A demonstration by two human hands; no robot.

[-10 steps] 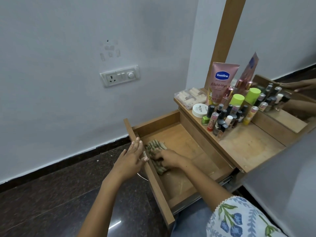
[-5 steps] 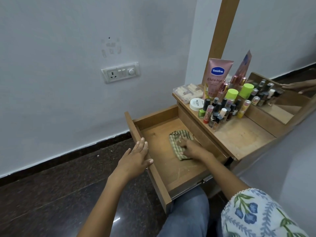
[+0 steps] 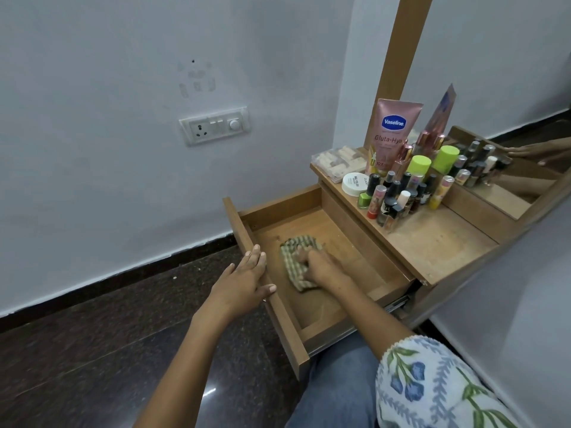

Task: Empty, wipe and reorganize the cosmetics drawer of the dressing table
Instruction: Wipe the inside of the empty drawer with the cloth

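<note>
The left hand (image 3: 241, 288) rests flat, fingers straight, on the drawer (image 3: 278, 316) front, steadying it. Inside, the right hand (image 3: 318, 265) presses a checked cloth (image 3: 293, 257) onto the drawer floor; its fingers seem curled into the fabric, though the angle hides them. This is the wiping step. Next, the far corners need passes, then the cosmetics (image 3: 398, 196) on the tabletop (image 3: 438, 242) go back.

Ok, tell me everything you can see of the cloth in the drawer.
The cloth is a green-and-beige checked fabric, crumpled into a loose wad. It lies on the wooden floor of the open drawer, toward the front panel. The right hand presses on it, fingers curled into its folds. Nothing else touches it.
</note>
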